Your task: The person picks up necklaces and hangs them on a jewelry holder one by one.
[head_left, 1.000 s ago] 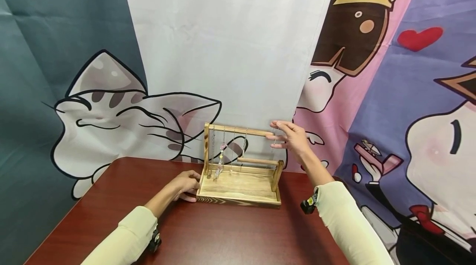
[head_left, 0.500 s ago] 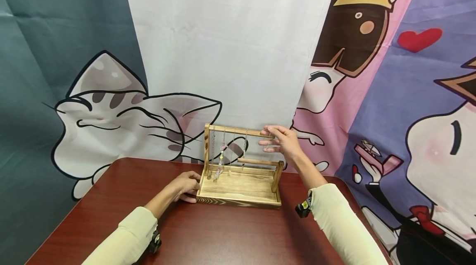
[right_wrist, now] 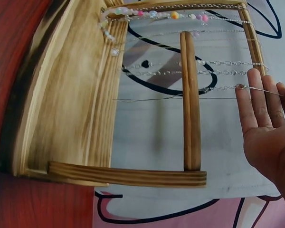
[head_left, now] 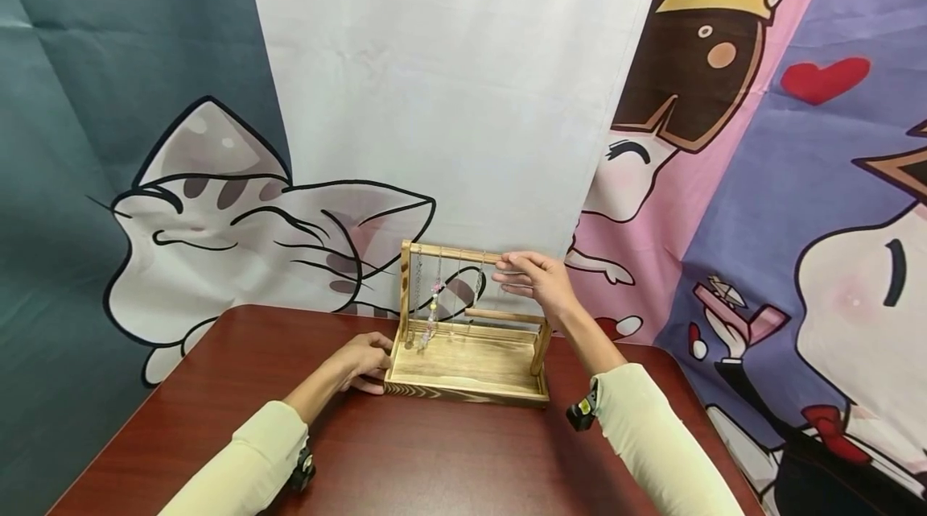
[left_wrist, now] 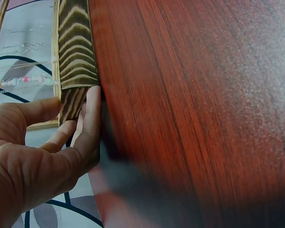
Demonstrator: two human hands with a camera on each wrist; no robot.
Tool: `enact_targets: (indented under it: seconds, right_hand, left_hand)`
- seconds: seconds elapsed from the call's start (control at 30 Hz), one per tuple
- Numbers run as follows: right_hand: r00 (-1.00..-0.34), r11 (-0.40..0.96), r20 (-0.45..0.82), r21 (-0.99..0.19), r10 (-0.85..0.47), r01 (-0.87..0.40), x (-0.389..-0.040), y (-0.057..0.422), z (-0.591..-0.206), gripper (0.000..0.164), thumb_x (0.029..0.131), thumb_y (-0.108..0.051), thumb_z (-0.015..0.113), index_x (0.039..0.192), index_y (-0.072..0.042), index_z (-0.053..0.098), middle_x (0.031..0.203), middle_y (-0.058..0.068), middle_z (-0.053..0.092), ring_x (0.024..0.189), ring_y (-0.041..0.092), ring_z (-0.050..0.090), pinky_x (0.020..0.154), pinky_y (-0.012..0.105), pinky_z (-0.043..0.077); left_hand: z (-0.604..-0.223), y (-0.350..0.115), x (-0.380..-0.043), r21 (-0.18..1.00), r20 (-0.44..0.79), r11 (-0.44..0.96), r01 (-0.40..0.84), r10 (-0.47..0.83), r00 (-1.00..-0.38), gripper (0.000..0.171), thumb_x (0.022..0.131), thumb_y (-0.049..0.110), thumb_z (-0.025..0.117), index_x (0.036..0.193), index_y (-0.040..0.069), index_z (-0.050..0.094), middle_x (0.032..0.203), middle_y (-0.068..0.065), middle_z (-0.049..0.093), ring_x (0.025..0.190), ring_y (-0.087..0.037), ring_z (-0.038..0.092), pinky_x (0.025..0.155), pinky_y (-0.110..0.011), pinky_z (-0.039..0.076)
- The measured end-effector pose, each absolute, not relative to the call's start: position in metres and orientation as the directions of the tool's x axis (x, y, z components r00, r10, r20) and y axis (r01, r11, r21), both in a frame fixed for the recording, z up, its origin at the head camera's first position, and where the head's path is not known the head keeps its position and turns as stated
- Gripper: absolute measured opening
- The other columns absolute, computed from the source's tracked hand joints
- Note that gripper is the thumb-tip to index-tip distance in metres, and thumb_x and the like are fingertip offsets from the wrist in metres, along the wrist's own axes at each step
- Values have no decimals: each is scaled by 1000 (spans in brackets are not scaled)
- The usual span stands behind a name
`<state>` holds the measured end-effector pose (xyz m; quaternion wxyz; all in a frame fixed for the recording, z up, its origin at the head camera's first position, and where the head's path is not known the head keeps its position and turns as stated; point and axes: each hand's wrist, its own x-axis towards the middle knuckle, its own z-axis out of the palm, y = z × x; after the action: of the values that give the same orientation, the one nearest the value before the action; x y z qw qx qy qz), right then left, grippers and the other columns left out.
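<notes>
A wooden jewelry stand (head_left: 471,363) with a tray base, a tall upper bar and a lower bar stands on the table. Several necklaces hang from the upper bar, one with colored beads (right_wrist: 175,15). My left hand (head_left: 362,359) grips the tray's left end, thumb at the rim and fingers along the outer side. At the upper bar's right end, my right hand (head_left: 543,282) pinches a thin silver necklace (right_wrist: 240,87) between thumb and index finger. That chain passes across the other, straighter fingers; its lower strands run behind the lower bar (right_wrist: 190,102).
The reddish-brown table (head_left: 427,452) spreads in front of the stand. Right behind it hangs a cloth backdrop (head_left: 449,97) with cartoon figures. The short right post (head_left: 540,351) of the stand rises below my right forearm.
My right hand has moved left along the upper bar and slightly down, carrying the thin necklace. My left hand has stayed at the tray's left end.
</notes>
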<state>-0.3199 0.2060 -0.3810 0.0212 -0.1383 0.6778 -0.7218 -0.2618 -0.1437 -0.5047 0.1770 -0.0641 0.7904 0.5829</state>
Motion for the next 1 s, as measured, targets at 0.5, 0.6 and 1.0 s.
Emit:
enact_targets:
  seconds: [0.5, 0.6, 1.0]
  right_hand:
    - [-958, 11, 155, -987, -241, -162, -318, 192, -395, 40, 114, -21, 68, 140, 10, 71, 138, 27, 76, 124, 32, 81, 119, 53, 62]
    - [-959, 33, 147, -987, -244, -160, -317, 191, -399, 41, 114, -20, 67, 141, 10, 71, 141, 28, 75, 125, 27, 81, 120, 47, 62]
    - [-953, 109, 179, -972, -246, -211, -313, 194, -410, 44, 116, -18, 65, 150, 9, 65, 150, 31, 68, 142, 50, 67, 127, 53, 55]
  left_hand:
    - [-506, -144, -260, 903, -351, 304, -305, 108, -930, 45, 98, -2, 66, 143, -3, 60, 110, -22, 79, 88, -22, 78, 66, -38, 73]
    - [-506, -144, -259, 903, -352, 302, -307, 107, -930, 46, 98, -2, 67, 143, -3, 60, 111, -22, 78, 88, -22, 78, 66, -39, 73]
    - [-505, -144, -261, 904, -347, 302, -301, 108, -932, 46, 98, -2, 67, 144, -2, 60, 112, -23, 77, 91, -24, 77, 67, -39, 73]
